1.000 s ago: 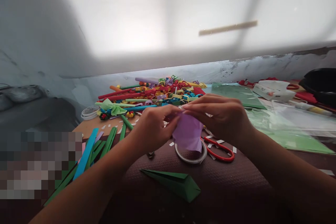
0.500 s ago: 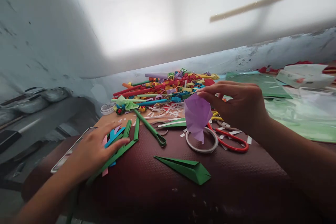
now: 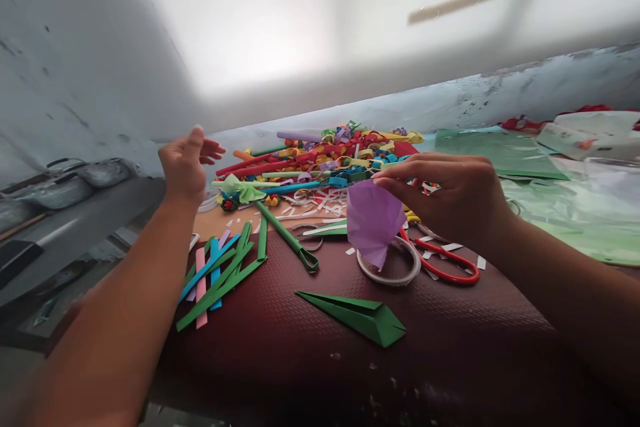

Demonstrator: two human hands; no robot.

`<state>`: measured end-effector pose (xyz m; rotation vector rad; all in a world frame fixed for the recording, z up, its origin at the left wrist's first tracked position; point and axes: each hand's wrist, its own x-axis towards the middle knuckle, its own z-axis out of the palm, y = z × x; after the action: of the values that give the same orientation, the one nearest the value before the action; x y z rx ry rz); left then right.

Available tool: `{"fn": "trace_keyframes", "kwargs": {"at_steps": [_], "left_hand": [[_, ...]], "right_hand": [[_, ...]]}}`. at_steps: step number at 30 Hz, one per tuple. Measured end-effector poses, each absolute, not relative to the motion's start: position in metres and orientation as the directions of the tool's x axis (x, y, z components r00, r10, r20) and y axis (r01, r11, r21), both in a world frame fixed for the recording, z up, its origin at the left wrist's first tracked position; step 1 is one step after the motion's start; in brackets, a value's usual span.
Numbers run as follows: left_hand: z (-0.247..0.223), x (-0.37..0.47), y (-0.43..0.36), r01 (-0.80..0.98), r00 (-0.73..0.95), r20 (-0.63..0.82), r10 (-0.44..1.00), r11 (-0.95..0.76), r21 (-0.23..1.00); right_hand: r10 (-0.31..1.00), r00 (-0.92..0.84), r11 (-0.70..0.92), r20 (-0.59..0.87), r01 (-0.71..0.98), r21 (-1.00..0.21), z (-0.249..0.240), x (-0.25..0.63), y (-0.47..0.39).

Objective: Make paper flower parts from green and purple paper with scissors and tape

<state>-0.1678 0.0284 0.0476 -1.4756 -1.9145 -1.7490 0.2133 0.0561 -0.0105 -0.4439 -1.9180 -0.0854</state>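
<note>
Between thumb and fingertips, my right hand [image 3: 445, 193] pinches a piece of creased purple paper [image 3: 373, 223], cone-like and narrowing downward. Behind its lower tip lies a roll of white tape [image 3: 389, 263]. My left hand [image 3: 187, 160] is raised at the left, thumb up and fingers apart, with nothing visible in it. Below that hand are green, blue and pink paper strips [image 3: 220, 280]. A folded green paper piece [image 3: 363, 320] rests on the brown surface in front. A rolled green paper stick [image 3: 285, 233] with a looped end lies in the middle.
Red-handled scissors [image 3: 450, 267] lie right of the tape. A heap of colourful paper sticks and loops [image 3: 320, 163] is at the back, with white paper scraps [image 3: 330, 203] before it. Green sheets [image 3: 505, 153] lie at the right. A pale wall [image 3: 300, 33] rises behind.
My left hand has lifted off the paper strips and moved up and away, toward the back left. My right hand still holds the purple paper in nearly the same place.
</note>
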Motion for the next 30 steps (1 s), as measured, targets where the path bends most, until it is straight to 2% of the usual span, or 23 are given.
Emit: {"fn": "trace_keyframes", "kwargs": {"at_steps": [4, 7, 11, 14, 15, 16, 17, 18, 19, 23, 24, 27, 30], "left_hand": [[0.076, -0.170, 0.061, 0.648, -0.564, 0.626, 0.539, -0.182, 0.740], [0.101, -0.160, 0.072, 0.659, -0.544, 0.628, 0.557, -0.180, 0.731], [0.136, -0.141, 0.060, 0.789, -0.415, 0.698, 0.583, -0.150, 0.595], [0.142, -0.135, 0.005, 0.895, -0.298, 0.672, 0.678, -0.048, 0.444], [0.135, -0.134, -0.024, 0.935, -0.280, 0.653, 0.704, 0.045, 0.352], [0.123, -0.135, -0.055, 0.963, -0.252, 0.605, 0.756, 0.260, 0.076], [0.105, -0.135, -0.089, 0.912, -0.230, 0.515, 0.826, 0.367, -0.181], [0.084, -0.136, -0.121, 0.863, -0.231, 0.434, 0.871, 0.389, -0.322], [0.061, -0.137, -0.150, 0.858, -0.276, 0.304, 0.912, 0.376, -0.350], [-0.013, -0.143, -0.213, 0.896, -0.376, 0.131, 0.917, 0.396, -0.200], [-0.020, -0.144, -0.214, 0.903, -0.374, 0.151, 0.915, 0.396, -0.164], [-0.016, -0.145, -0.201, 0.919, -0.367, 0.174, 0.914, 0.385, -0.084], [0.000, -0.141, -0.182, 0.915, -0.372, 0.235, 0.898, 0.398, -0.069]], "right_hand": [[0.272, -0.320, 0.931, 0.908, 0.326, -0.164, -0.010, 0.213, 0.056], [0.287, -0.345, 0.936, 0.894, 0.298, -0.186, -0.011, 0.210, 0.056], [0.298, -0.383, 0.937, 0.875, 0.293, -0.190, -0.014, 0.209, 0.054], [0.302, -0.390, 0.933, 0.870, 0.308, -0.186, -0.014, 0.211, 0.053], [0.306, -0.386, 0.930, 0.870, 0.318, -0.186, -0.013, 0.211, 0.053], [0.309, -0.379, 0.926, 0.872, 0.327, -0.186, -0.013, 0.212, 0.053], [0.307, -0.372, 0.925, 0.876, 0.333, -0.182, -0.012, 0.212, 0.053], [0.300, -0.368, 0.926, 0.880, 0.334, -0.175, -0.012, 0.212, 0.054], [0.289, -0.369, 0.929, 0.883, 0.331, -0.166, -0.012, 0.212, 0.054], [0.279, -0.362, 0.936, 0.890, 0.309, -0.168, -0.013, 0.210, 0.055], [0.285, -0.358, 0.935, 0.889, 0.308, -0.176, -0.013, 0.210, 0.056], [0.277, -0.339, 0.937, 0.899, 0.302, -0.175, -0.013, 0.210, 0.055], [0.242, -0.323, 0.946, 0.915, 0.286, -0.150, -0.011, 0.212, 0.054]]}}
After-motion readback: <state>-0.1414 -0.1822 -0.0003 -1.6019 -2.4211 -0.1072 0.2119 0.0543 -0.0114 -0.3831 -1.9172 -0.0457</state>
